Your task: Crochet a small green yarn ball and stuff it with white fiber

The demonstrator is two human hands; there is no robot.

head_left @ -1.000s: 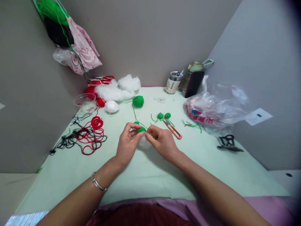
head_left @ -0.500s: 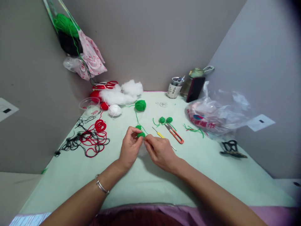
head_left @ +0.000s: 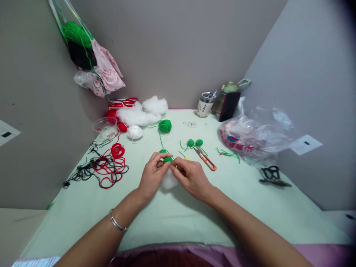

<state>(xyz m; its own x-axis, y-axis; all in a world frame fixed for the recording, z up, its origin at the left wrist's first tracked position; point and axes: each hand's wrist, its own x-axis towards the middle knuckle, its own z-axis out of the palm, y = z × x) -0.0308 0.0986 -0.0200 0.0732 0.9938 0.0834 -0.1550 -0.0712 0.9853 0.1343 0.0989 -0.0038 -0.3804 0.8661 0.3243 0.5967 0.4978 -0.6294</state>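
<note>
Between thumb and fingers, my left hand [head_left: 152,173] grips a small green crochet piece [head_left: 168,160]. My right hand [head_left: 190,176] is closed in a pinch at the right edge of that piece; its fingertips hide what lies between them. A tuft of white stuffing [head_left: 169,180] shows just below the fingertips, on the table. Green yarn runs from behind my left hand up to a green yarn ball [head_left: 165,126]. A crochet hook with a yellow grip [head_left: 187,158] lies partly hidden behind my right hand. Orange thread snips [head_left: 206,159] rest to its right.
Two small green crochet balls [head_left: 199,142] lie beyond the snips. White stuffing [head_left: 136,114], a white yarn ball [head_left: 135,132] and tangled red and black yarn [head_left: 91,167] occupy the left. At right are a plastic bag [head_left: 250,129], a phone [head_left: 230,106], a pen tin [head_left: 205,105] and a black clip [head_left: 274,177].
My right hand has shifted slightly and its fingers have curled closer to the green piece. More of the white tuft shows below the hands, and less of the hook is visible.
</note>
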